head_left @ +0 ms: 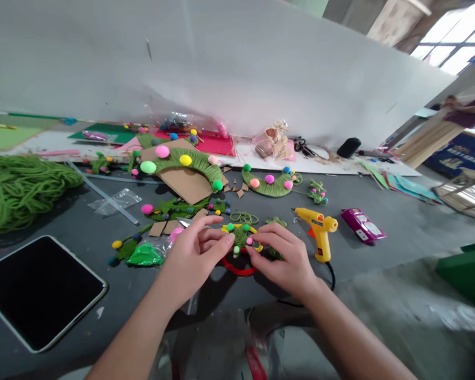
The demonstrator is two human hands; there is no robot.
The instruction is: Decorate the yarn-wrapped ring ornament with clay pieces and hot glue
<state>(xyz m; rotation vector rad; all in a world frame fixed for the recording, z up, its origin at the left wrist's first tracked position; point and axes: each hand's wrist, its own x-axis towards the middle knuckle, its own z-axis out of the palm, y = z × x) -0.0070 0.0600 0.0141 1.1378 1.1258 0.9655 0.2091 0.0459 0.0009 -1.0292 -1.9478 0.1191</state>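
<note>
A small green yarn-wrapped star (241, 236) with green and pink pom-poms sits between my hands. My left hand (206, 245) pinches its left edge with thumb and fingers. On the opposite edge, my right hand (283, 256) has its thumb and fingertips at a pink pom-pom. Just under the star lie red and yellow loops (239, 272), which look like scissor handles; a pointed metal blade (183, 222) shows beyond my left fingers. To the right of my right hand, a yellow hot glue gun (317, 228) rests on the dark table.
Left are a green yarn heap (24, 192) and a black-screened tablet (43, 290). Pom-pom-studded green yarn arcs (188, 161) lie behind with cardboard scraps (190, 187). A purple packet (363, 226) is at right. A white panel (221, 63) stands behind; a person (465, 113) is far right.
</note>
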